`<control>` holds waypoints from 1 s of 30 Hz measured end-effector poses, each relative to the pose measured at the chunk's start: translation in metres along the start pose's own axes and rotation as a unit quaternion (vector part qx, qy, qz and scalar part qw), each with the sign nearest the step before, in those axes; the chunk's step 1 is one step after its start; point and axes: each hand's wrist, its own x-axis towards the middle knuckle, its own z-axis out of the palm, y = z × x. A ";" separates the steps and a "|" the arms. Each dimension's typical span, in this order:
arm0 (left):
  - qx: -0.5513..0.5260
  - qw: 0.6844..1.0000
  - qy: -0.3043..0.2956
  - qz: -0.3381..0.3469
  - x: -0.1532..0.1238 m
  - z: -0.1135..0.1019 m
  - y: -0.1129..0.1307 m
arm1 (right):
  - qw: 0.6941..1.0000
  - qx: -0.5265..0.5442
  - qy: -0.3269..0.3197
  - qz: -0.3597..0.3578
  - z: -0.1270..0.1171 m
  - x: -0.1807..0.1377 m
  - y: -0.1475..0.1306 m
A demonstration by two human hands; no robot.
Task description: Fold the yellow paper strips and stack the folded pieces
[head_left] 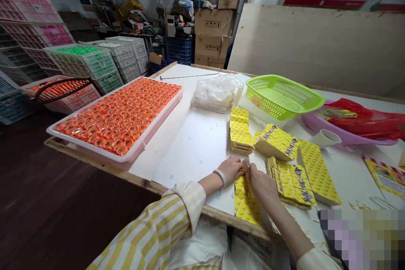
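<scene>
Pinches the far end of a yellow card strip (247, 206) in the left hand (232, 168), on the table (147, 162) in front of the green basket (286, 98); bends the right hand (262, 183) close beside, cannot tell around what. Has yellow card stacks (278, 141) just in front of the basket, a clear bag (218, 90) to its left, orange cups (120, 118) farther left, a red bag (363, 120) to its right.

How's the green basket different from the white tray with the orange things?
The green basket has walls full of holes; the white tray's visible side looks solid. The white tray is packed with orange pieces, while the green basket's bottom shows. The white tray looks longer than the green basket. Both have raised sides.
</scene>
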 end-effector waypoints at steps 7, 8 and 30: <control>-0.018 1.000 -0.020 -0.007 -0.004 -0.011 -0.007 | 1.000 -0.024 -0.006 -0.012 -0.008 0.001 -0.010; -0.019 1.000 -0.020 -0.008 -0.005 -0.012 -0.006 | 1.000 -0.026 -0.008 -0.015 -0.009 0.001 -0.011; 0.114 0.993 -0.003 0.031 -0.043 -0.004 0.017 | 0.994 -0.023 -0.088 -0.055 -0.014 0.018 -0.005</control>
